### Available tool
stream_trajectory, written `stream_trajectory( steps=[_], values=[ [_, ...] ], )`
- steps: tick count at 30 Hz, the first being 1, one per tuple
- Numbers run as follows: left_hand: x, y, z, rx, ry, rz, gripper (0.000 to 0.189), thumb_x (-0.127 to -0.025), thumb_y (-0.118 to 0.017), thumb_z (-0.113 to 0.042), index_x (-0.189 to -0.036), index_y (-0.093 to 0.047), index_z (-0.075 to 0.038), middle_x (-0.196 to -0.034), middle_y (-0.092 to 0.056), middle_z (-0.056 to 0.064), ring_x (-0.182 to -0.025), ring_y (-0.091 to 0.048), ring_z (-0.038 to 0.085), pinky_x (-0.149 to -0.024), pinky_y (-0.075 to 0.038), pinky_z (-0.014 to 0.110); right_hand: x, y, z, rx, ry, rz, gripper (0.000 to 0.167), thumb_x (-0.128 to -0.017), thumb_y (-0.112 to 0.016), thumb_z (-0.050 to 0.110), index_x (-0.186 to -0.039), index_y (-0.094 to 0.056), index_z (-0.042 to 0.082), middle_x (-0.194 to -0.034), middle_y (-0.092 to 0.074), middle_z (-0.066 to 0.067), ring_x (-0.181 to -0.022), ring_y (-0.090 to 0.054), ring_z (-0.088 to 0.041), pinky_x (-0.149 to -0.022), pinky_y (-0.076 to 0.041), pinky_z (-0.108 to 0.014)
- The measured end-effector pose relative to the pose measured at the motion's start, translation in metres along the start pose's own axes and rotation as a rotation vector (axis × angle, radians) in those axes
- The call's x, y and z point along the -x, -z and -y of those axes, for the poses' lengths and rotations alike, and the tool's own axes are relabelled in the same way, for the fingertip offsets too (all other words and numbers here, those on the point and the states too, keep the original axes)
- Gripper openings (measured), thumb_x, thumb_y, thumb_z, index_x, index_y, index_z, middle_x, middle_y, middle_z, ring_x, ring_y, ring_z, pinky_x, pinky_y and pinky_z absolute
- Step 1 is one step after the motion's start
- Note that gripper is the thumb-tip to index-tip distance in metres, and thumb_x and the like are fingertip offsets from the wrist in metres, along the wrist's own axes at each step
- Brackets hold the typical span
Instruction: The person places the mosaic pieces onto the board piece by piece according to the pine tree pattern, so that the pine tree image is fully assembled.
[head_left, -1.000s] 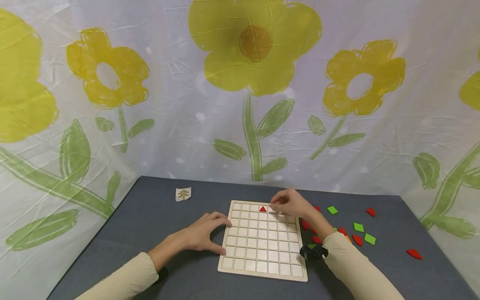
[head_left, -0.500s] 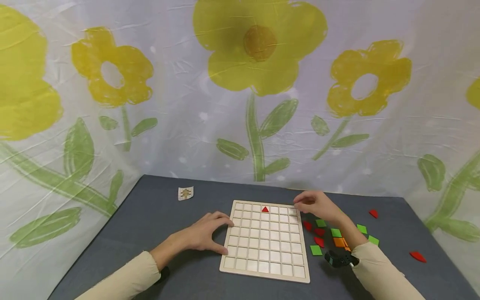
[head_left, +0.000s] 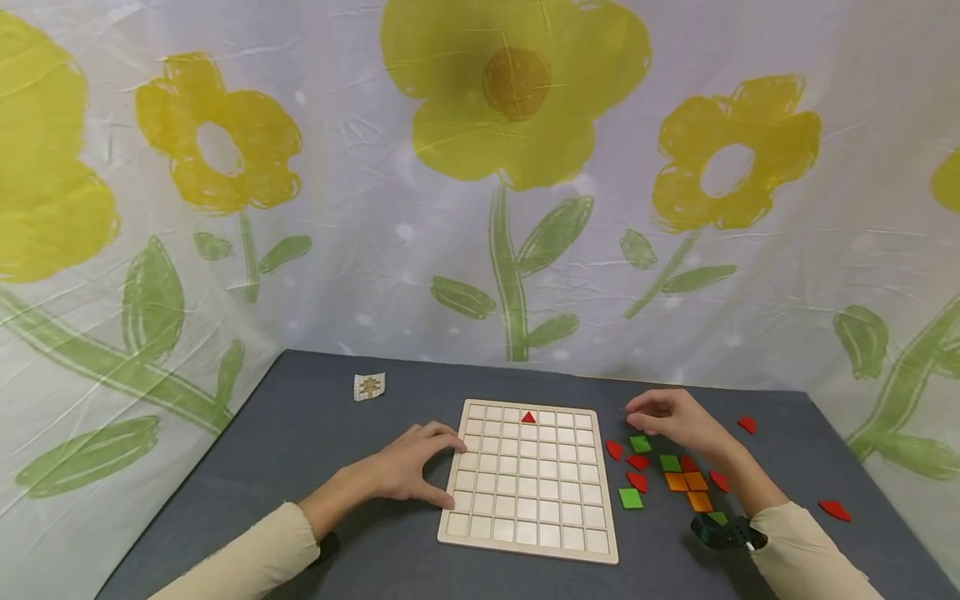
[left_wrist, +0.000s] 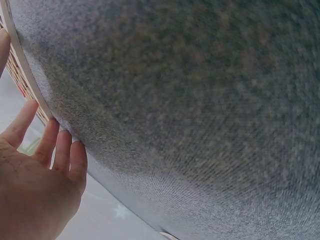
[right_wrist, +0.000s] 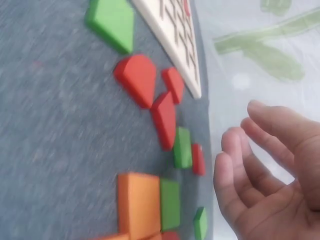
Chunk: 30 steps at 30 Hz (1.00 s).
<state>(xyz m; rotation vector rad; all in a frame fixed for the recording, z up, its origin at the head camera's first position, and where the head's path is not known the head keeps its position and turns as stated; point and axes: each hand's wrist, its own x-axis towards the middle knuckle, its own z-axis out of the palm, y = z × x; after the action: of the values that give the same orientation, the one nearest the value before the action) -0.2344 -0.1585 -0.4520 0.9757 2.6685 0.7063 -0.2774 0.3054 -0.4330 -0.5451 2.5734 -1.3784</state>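
A pale wooden grid board (head_left: 527,492) lies on the dark table, with one red triangle piece (head_left: 528,417) in its top row. My left hand (head_left: 401,468) touches the board's left edge with spread thumb and fingers; the left wrist view shows fingertips (left_wrist: 50,125) against that rim. To the right of the board, my right hand (head_left: 678,419) hovers over the loose pieces, its fingers loosely bent and holding nothing. Beneath and beside it lie green squares (head_left: 631,498), orange squares (head_left: 701,501) and red rounded pieces (head_left: 637,482).
A small patterned card (head_left: 369,387) lies at the table's back left. Further right are single red pieces (head_left: 835,510). A flowered cloth (head_left: 345,208) hangs behind the table (head_left: 390,550).
My right hand has moved right, from above the board's top row to above the loose pieces, uncovering several of them. The left hand has stayed at the board's edge.
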Motion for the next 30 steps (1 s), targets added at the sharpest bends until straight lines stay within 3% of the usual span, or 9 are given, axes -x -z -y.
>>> stream_trajectory(
  steps=[4, 8, 13, 19, 30],
  values=[
    [0.000, 0.000, 0.001, 0.002, 0.004, 0.003, 0.072, -0.079, -0.086, -0.050, -0.137, -0.059, -0.017, -0.143, -0.046, 0.008, -0.127, -0.044, 0.033, -0.103, -0.038, 0.055, 0.007, 0.002, -0.004, 0.015, 0.022, 0.001, 0.033, -0.099, -0.071, 0.020, -0.122, -0.068, -0.004, -0.112, -0.069, -0.015, -0.093, -0.066, -0.034, -0.079, -0.055, -0.043],
    [0.000, 0.000, 0.001, 0.009, 0.005, 0.006, 0.072, -0.079, -0.086, -0.051, -0.137, -0.059, -0.017, -0.143, -0.045, 0.007, -0.127, -0.044, 0.033, -0.102, -0.038, 0.055, 0.011, 0.000, -0.008, 0.013, 0.102, 0.020, 0.031, -0.097, -0.073, 0.014, -0.120, -0.067, -0.005, -0.109, -0.069, -0.016, -0.093, -0.068, -0.032, -0.079, -0.056, -0.039],
    [0.000, 0.000, 0.001, 0.016, 0.005, 0.005, 0.072, -0.079, -0.086, -0.051, -0.137, -0.059, -0.017, -0.143, -0.045, 0.007, -0.127, -0.043, 0.033, -0.102, -0.038, 0.055, 0.011, -0.008, -0.011, -0.007, 0.188, 0.040, 0.032, -0.094, -0.074, 0.008, -0.120, -0.065, -0.008, -0.109, -0.068, -0.020, -0.093, -0.068, -0.026, -0.078, -0.056, -0.032],
    [-0.001, 0.000, 0.001, 0.018, 0.001, 0.003, 0.072, -0.079, -0.086, -0.051, -0.137, -0.059, -0.017, -0.143, -0.045, 0.007, -0.128, -0.043, 0.033, -0.103, -0.038, 0.056, 0.010, -0.021, -0.004, 0.007, 0.247, 0.055, 0.031, -0.092, -0.076, 0.005, -0.117, -0.066, -0.010, -0.108, -0.068, -0.023, -0.090, -0.068, -0.027, -0.076, -0.056, -0.031],
    [-0.001, -0.001, 0.001, 0.018, -0.017, -0.009, 0.071, -0.080, -0.085, -0.051, -0.136, -0.059, -0.016, -0.142, -0.046, 0.007, -0.126, -0.044, 0.034, -0.101, -0.038, 0.056, 0.006, -0.034, -0.001, 0.118, 0.165, 0.026, 0.025, -0.089, -0.080, 0.008, -0.109, -0.071, -0.003, -0.092, -0.067, -0.004, -0.079, -0.063, -0.018, -0.071, -0.053, -0.028]
  ],
)
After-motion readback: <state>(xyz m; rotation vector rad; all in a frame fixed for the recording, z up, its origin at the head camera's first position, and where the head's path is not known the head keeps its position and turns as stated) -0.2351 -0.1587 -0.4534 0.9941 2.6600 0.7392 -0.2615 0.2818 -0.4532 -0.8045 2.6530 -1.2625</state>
